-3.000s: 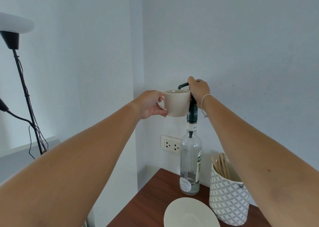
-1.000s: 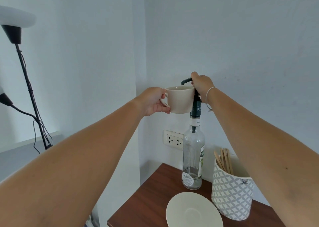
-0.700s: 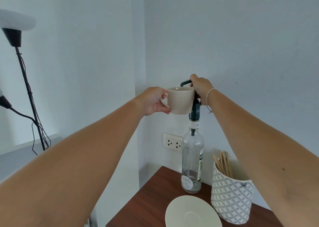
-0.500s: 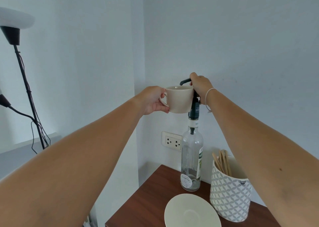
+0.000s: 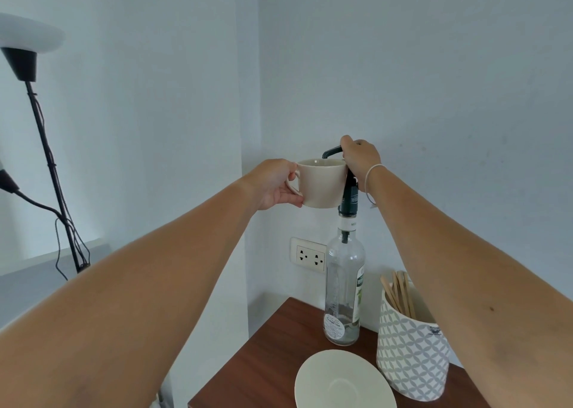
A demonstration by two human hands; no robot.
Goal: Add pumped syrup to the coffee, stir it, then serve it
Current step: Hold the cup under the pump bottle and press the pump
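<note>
A cream coffee cup (image 5: 322, 184) is held up in the air by its handle in my left hand (image 5: 273, 182). Its rim sits just under the dark spout of the pump (image 5: 332, 151) on a tall clear syrup bottle (image 5: 344, 286). My right hand (image 5: 359, 156) is closed over the pump head from above. The bottle stands on a dark wooden table (image 5: 273, 355) and looks almost empty. I cannot see what is inside the cup. A cream saucer (image 5: 344, 383) lies on the table in front of the bottle.
A white patterned pot (image 5: 409, 348) holding several wooden stir sticks (image 5: 400, 293) stands right of the bottle. A wall socket (image 5: 310, 255) is behind the bottle. A black floor lamp (image 5: 46, 147) with cables stands at the left. The table sits in a wall corner.
My right hand has bobbed slightly up and down on the pump head. The cup has stayed under the spout in my left hand, and the view has shifted a little.
</note>
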